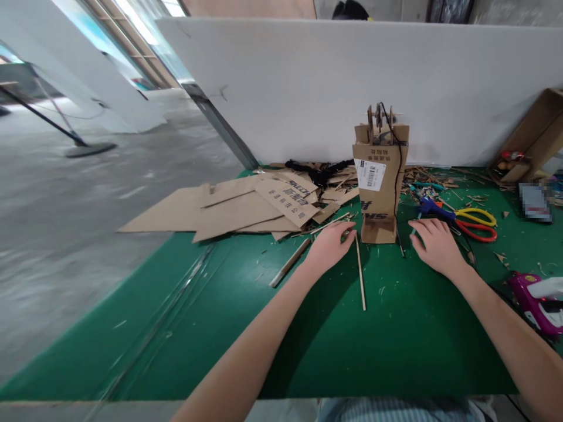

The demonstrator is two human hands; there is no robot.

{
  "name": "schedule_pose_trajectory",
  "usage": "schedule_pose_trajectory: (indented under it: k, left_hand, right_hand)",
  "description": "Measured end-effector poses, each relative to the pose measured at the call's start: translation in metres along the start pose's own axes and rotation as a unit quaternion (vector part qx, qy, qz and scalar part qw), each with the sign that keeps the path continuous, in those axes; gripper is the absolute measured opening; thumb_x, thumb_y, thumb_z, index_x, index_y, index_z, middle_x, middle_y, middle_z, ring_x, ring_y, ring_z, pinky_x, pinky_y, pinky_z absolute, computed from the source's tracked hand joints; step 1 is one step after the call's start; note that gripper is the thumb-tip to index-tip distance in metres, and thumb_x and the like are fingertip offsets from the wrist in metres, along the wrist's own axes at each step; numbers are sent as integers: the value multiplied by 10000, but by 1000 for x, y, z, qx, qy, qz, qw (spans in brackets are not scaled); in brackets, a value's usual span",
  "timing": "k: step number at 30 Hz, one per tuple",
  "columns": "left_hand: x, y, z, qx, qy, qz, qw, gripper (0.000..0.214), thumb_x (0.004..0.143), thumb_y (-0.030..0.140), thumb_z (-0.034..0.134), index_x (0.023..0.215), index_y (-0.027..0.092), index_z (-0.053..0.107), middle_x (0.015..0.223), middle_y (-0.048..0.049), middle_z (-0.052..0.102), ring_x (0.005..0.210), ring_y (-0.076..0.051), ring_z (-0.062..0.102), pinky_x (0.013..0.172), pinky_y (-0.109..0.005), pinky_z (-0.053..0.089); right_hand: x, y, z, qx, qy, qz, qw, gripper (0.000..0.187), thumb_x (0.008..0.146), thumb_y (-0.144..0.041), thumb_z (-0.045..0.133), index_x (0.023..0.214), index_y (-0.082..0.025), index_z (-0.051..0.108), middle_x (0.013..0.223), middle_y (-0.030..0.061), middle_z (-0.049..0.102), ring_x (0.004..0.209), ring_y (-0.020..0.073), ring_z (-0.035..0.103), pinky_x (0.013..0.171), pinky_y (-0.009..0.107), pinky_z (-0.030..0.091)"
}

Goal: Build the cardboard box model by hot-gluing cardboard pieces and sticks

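An upright cardboard tower (pixel 380 181) with a barcode label and a black cord over its top stands on the green table (pixel 387 340). My left hand (pixel 331 245) lies flat on the table just left of the tower's base, fingers stretched, touching the top end of a thin wooden stick (pixel 360 272). My right hand (pixel 435 243) rests flat to the right of the base, fingers spread, holding nothing. A second wooden stick (pixel 290 262) lies further left.
Flat cardboard sheets (pixel 237 208) lie at the back left. Scissors with yellow and red handles (pixel 477 224) and a blue tool (pixel 428 206) lie right of the tower. A pink glue gun (pixel 536 302) sits at the right edge. A white board (pixel 352 88) walls the back.
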State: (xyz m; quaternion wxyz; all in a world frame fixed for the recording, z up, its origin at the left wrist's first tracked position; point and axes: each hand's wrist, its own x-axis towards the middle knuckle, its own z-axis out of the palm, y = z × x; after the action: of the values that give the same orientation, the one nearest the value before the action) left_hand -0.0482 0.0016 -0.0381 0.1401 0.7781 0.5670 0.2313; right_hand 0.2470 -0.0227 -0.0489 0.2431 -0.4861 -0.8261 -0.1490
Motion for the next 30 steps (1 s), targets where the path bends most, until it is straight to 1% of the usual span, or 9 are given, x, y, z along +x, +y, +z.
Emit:
schedule_pose_trajectory:
  k: [2,4,9,14,18,20,24,27,30]
  left_hand:
    - [-2,0,-3,115,34,27,992,402,975,298,387,1228,147,660,1160,-147,655,1127,-296,594,976,-417,498]
    - [-4,-2,-7,207,49,19,977,416,962,253,372,1251,135,647,1137,-173,626,1144,-330,556,963,-446,488]
    - [-5,-13,-14,294,-3,-40,955,336,904,223,430,1088,117,690,1111,-204,624,1164,-378,523,914,-480,496]
    - [-4,-14,-14,286,-25,-56,956,299,916,241,433,1077,154,669,1121,-167,649,1156,-348,551,915,-451,498]
    - [-4,-12,-15,260,-28,-60,963,284,935,281,442,1077,159,655,1123,-163,668,1142,-348,568,901,-452,500]
    - [-3,-12,-16,252,-31,-62,965,269,935,279,453,1075,160,650,1115,-157,679,1134,-340,577,907,-444,495]
    - [-3,-12,-16,228,-8,-66,971,270,935,302,476,1106,172,640,1119,-137,679,1071,-314,616,902,-423,492]
    - [-4,-12,-15,149,39,-69,986,266,940,328,482,1120,197,627,1111,-103,686,965,-259,660,840,-366,508]
    - [-5,-11,-14,96,75,-63,991,259,938,348,498,1121,207,613,1081,-89,694,973,-248,666,824,-343,511]
  right_hand:
    - [0,7,2,-35,10,37,999,347,952,-207,452,1255,-162,615,1194,131,687,1049,295,585,884,439,447]
    - [-1,15,4,-64,8,65,996,380,914,-166,467,1266,-150,608,1202,135,678,1034,300,578,861,436,446]
    - [-2,25,5,-100,-2,90,991,370,862,-126,485,1200,-154,633,1153,137,675,1014,302,565,819,426,442]
    - [-4,47,-13,-159,-41,158,974,349,915,-119,402,1184,-123,626,1081,171,670,998,326,577,754,413,442]
    - [-11,80,-28,-181,-142,291,929,377,900,-130,401,1227,-87,583,1121,220,648,1035,356,594,739,400,451]
    - [-12,93,-29,-175,-205,328,905,380,893,-126,399,1223,-70,580,1149,241,642,1069,353,603,773,399,460]
    - [-6,107,-19,-166,-246,335,894,417,877,-102,408,1257,-72,576,1192,239,652,1095,326,624,847,401,467]
    - [0,114,-10,-164,-272,341,885,425,878,-103,410,1262,-67,590,1196,240,661,1089,322,640,868,414,469]
    - [1,119,-7,-167,-291,341,878,414,890,-124,410,1246,-55,610,1219,248,647,1105,335,635,876,423,466]
